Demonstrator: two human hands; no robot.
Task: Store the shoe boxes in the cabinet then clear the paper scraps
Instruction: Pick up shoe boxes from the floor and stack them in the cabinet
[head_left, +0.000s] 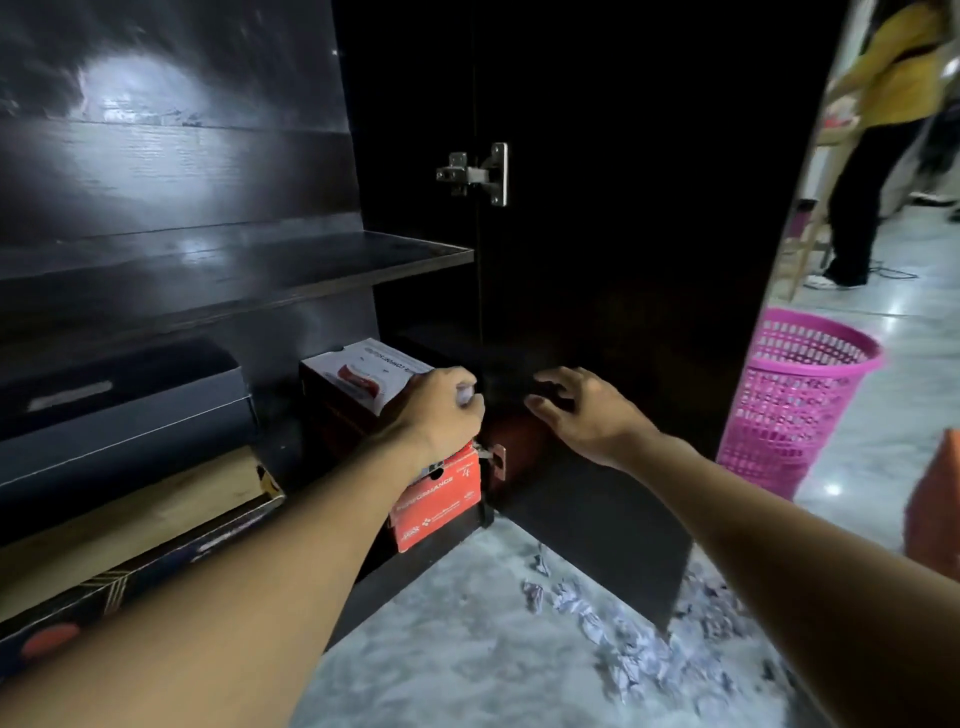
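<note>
Crumpled white paper scraps (623, 644) litter the grey marbled floor (457, 649) in the foreground as a person reaches both bare arms into a tall black wooden cabinet (208, 270). The left hand (441, 410) is curled round a small white piece (466, 395), too blurred to tell whether it is a scrap or a lid edge. It sits at the corner of a white-lidded shoe box (363, 374), above a red cardboard shoe box (441, 499). The right hand (582, 410) hovers open beside it, fingers spread. A navy shoe box (119, 410) and a tan-topped box (130, 514) sit to the left. The boxes appear stored. The red one crowds the lower metal hinge (496, 460), so it likely wants pushing in flush before the open black door (623, 260) swings shut. A pink plastic mesh basket (795, 400) stands beyond, handy for the scraps.
</note>
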